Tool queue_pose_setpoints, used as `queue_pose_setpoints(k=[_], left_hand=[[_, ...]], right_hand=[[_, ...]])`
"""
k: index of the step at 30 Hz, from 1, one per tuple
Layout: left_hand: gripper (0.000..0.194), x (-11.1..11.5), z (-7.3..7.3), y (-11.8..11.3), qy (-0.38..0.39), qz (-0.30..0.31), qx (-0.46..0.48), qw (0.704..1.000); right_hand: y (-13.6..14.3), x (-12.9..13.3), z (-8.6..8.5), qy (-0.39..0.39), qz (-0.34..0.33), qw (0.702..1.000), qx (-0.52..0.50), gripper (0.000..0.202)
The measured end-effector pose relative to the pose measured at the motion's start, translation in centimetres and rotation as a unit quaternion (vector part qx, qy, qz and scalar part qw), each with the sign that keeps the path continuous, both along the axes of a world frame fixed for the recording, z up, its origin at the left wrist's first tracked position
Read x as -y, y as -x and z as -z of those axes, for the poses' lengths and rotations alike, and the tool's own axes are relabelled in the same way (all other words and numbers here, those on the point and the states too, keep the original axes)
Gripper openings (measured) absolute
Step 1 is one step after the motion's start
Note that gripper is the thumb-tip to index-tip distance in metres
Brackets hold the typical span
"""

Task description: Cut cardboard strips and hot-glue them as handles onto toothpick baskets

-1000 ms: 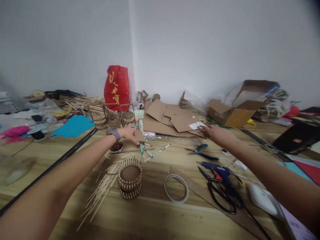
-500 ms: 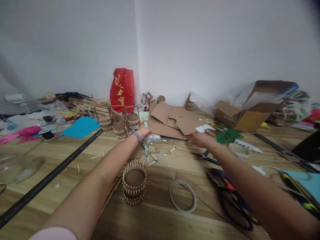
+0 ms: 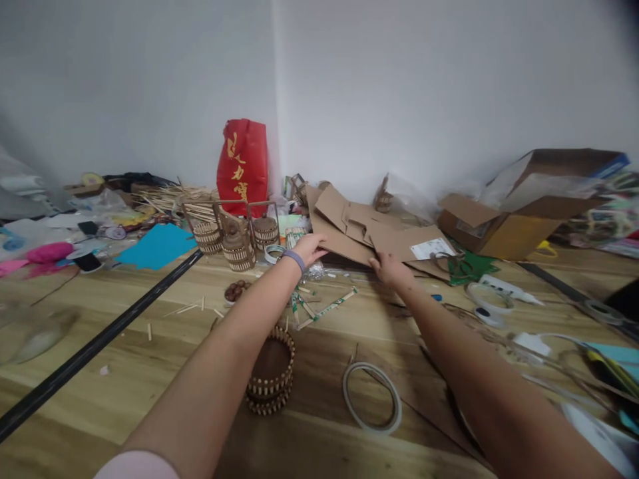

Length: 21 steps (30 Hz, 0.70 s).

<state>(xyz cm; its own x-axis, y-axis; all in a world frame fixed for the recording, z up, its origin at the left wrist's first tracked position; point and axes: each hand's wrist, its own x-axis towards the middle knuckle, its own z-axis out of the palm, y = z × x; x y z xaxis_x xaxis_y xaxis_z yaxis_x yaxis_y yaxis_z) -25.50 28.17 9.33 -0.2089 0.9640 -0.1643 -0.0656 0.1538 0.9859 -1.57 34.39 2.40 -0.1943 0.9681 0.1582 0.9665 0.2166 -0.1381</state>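
My left hand (image 3: 310, 251) is closed on the near left edge of a stack of brown cardboard (image 3: 344, 247). Farther right, my right hand (image 3: 391, 271) pinches the front edge of the same cardboard. Its near edge is tilted up a little from the table, and cut pieces lie on top. A white label (image 3: 431, 249) shows on its right part. Below my left forearm stands a round basket of small wooden sticks (image 3: 272, 372), partly hidden by the arm. Green-and-white paper strips (image 3: 327, 309) lie just in front of my hands.
Small lidded baskets with handles (image 3: 238, 249) stand left of the cardboard, before a red bag (image 3: 243, 166). An open cardboard box (image 3: 519, 226) is at the right. A tape roll (image 3: 372, 398) lies near the front. Brown beads (image 3: 236, 290) fill a small bowl beside my left forearm.
My left hand has moved right onto the cardboard's edge. The cardboard's front has come up slightly, and its label shows more. My right hand has shifted a little left. The view has shifted somewhat.
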Motion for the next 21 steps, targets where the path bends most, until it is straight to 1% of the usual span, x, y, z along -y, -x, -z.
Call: queue_pose_setpoints(k=[3, 6, 8, 10, 11, 16, 21], left_hand=[[0.038, 0.9, -1.0, 0.2, -0.029, -0.009, 0.022, 0.999], [0.037, 2.0, -2.6, 1.1, -0.055, -0.029, 0.029, 0.998], [0.027, 2.8, -4.1, 1.8, -0.070, -0.048, 0.031, 0.996], [0.011, 3.6, -5.6, 2.6, -0.085, -0.069, 0.030, 0.994], [0.009, 4.1, -6.4, 2.9, -0.092, -0.079, 0.030, 0.992], [0.018, 7.1, -9.8, 4.8, -0.125, -0.123, 0.020, 0.984], [0.020, 11.0, -12.5, 5.9, -0.135, -0.150, -0.005, 0.979]], right_hand=[[-0.2, -0.3, -0.7, -0.009, 0.011, 1.000, -0.017, 0.041], [-0.3, -0.2, -0.8, -0.021, 0.014, 0.999, -0.034, 0.041], [-0.2, 0.0, -0.7, -0.025, 0.005, 0.999, -0.042, 0.039], [-0.1, 0.3, -0.5, -0.030, -0.006, 0.998, -0.049, 0.037], [-0.1, 0.6, -0.5, -0.032, -0.010, 0.998, -0.052, 0.037], [0.4, 1.9, -0.2, -0.037, -0.022, 0.997, -0.067, 0.039], [2.1, 3.4, -0.3, -0.007, -0.065, 0.995, -0.077, 0.038]])
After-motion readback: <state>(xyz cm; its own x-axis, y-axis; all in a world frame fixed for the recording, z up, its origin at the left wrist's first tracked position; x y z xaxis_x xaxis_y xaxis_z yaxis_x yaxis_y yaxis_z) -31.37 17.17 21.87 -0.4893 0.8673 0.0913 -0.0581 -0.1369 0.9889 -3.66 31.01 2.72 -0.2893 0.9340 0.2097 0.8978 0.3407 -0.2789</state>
